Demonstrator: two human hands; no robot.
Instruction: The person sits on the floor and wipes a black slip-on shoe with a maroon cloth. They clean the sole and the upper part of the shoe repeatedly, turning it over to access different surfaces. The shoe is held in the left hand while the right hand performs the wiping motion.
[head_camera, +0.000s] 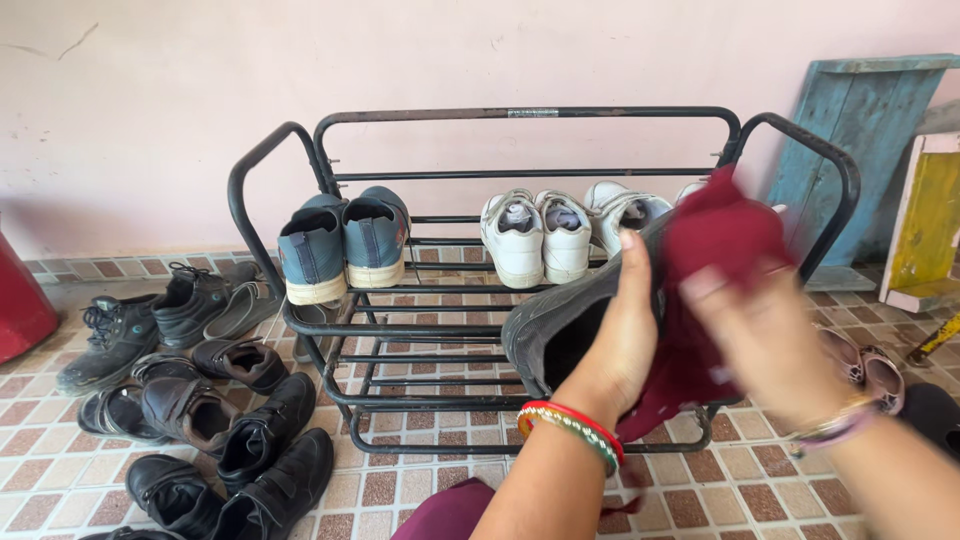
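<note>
The dark grey shoe is held up in front of the black metal rack, its long axis running from about 8 o'clock, where the opening faces the camera, up toward 2 o'clock. The left hand is clasped around its side while the right hand, blurred, presses a maroon cloth over its upper. By my judgement the wiping is midway: blue slip-ons and white sneakers sit on the top shelf, and black shoes wait on the tiled floor at 9 o'clock.

Maroon cloth, dark grey shoe, black rack, white sneakers, pink wall.
</note>
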